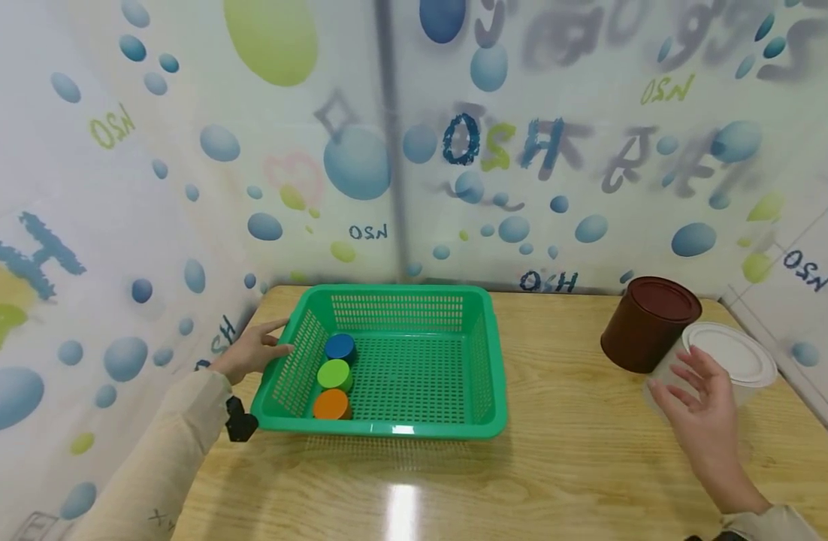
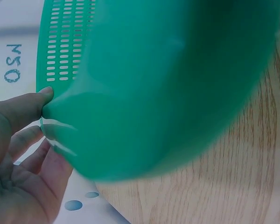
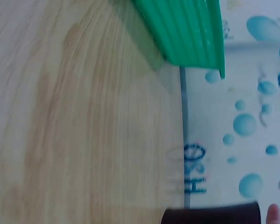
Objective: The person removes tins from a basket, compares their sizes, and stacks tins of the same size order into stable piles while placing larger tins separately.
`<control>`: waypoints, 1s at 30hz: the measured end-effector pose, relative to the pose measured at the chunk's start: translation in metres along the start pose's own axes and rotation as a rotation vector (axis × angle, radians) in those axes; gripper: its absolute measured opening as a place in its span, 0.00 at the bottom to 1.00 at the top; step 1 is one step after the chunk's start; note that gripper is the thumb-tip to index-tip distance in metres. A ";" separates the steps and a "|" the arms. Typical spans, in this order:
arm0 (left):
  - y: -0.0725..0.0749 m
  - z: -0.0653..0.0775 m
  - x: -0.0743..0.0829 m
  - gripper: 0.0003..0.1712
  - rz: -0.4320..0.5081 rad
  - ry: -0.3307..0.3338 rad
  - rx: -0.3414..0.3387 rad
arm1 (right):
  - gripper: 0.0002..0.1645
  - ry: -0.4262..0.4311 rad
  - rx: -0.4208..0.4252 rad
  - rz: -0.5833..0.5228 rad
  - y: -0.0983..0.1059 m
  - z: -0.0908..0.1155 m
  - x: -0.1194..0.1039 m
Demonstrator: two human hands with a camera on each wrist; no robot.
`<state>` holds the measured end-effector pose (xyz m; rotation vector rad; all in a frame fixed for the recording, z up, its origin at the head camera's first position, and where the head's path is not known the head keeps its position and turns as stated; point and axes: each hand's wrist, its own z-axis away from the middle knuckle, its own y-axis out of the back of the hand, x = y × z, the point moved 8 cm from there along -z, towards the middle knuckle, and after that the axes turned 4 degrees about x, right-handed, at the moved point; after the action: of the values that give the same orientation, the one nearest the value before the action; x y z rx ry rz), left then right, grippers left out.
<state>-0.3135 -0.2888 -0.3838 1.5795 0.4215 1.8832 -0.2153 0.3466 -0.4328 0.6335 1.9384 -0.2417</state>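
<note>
A green plastic basket (image 1: 485, 361) stands on the wooden table, its sides and floor full of small slots. Along its left inner side sit three short round pieces: a blue one (image 1: 340, 348), a lime green one (image 1: 335, 374) and an orange one (image 1: 332, 404). My left hand (image 1: 254, 352) grips the basket's left rim, thumb on the edge and fingers around the outside in the left wrist view. My right hand (image 1: 705, 406) is raised with loosely curved fingers and nothing in them. It overlaps a white round canister (image 1: 732, 353) in the head view.
Beside the white canister stands a dark brown canister (image 1: 647, 323) with a lid, near the back right of the table (image 1: 556, 451). A wall (image 1: 414, 225) covered with printed bubbles runs behind, and similar panels close in the left and right sides.
</note>
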 end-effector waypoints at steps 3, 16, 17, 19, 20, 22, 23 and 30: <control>0.000 0.000 0.000 0.38 -0.015 0.000 -0.001 | 0.42 -0.008 -0.090 -0.101 -0.032 -0.002 -0.016; -0.001 -0.001 -0.001 0.38 -0.020 0.014 0.008 | 0.31 0.022 -0.320 -0.203 -0.142 0.000 -0.108; -0.001 -0.001 -0.001 0.38 -0.018 0.012 0.008 | 0.29 0.001 -0.341 -0.203 -0.150 0.002 -0.121; -0.001 -0.001 -0.001 0.38 -0.011 0.011 0.008 | 0.26 -0.020 -0.373 -0.260 -0.166 0.004 -0.137; -0.001 -0.001 -0.001 0.38 -0.007 0.012 0.009 | 0.25 -0.044 -0.386 -0.268 -0.173 0.004 -0.145; -0.001 -0.001 -0.002 0.38 -0.002 0.016 0.009 | 0.24 -0.064 -0.416 -0.294 -0.190 0.004 -0.153; 0.000 -0.001 -0.002 0.39 0.001 0.019 0.010 | 0.24 -0.074 -0.434 -0.304 -0.198 0.004 -0.156; 0.000 -0.001 -0.002 0.38 0.005 0.018 0.014 | 0.23 -0.075 -0.533 -0.317 -0.259 0.007 -0.181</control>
<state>-0.3143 -0.2896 -0.3856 1.5751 0.4397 1.9031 -0.2883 0.0670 -0.3038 -0.0331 1.9131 0.0595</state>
